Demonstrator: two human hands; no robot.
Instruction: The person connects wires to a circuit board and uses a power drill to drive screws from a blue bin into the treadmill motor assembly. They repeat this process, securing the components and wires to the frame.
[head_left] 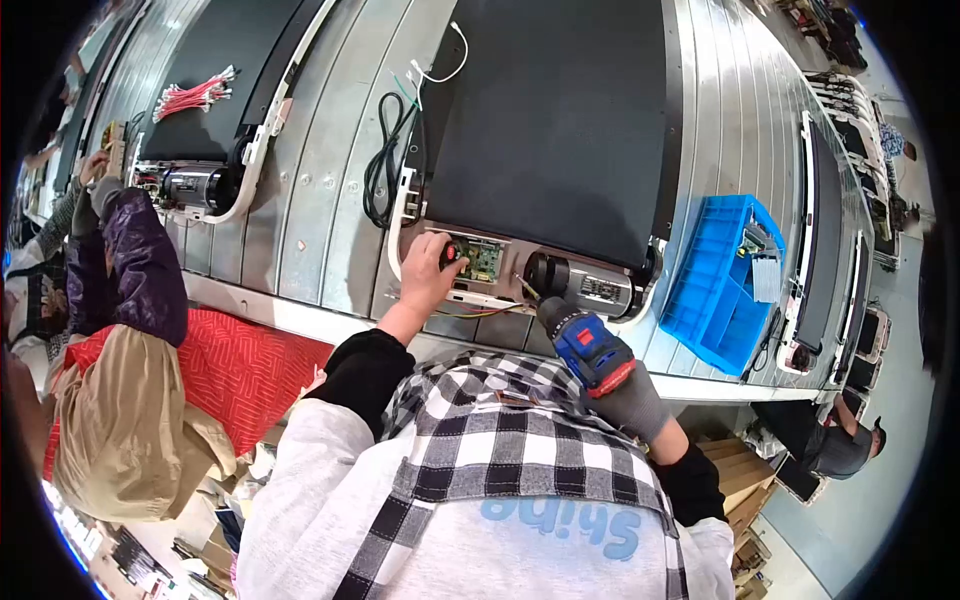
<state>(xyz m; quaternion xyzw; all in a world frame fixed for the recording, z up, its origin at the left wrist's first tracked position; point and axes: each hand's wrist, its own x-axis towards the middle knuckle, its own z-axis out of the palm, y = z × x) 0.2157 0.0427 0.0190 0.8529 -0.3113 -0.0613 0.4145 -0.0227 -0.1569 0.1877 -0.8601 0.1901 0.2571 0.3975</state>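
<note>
The left hand [428,276] reaches forward, fingers curled and pinching a small black-and-red part [451,252] at the near edge of the green circuit board [482,258]. What the part is cannot be told. The right hand [632,400], in a grey glove, is wrapped tight around the grip of a blue drill [588,344], whose nose points toward the motor [586,284] just ahead of it. Board and motor sit in the open end of a treadmill [550,110] lying on the ribbed metal counter [320,180]. A coiled black cable [385,160] lies beyond the left hand, and a blue bin [712,290] stands to the right of the drill hand. Far left, a co-worker's purple sleeve [135,260] leans toward another treadmill [200,60].
</note>
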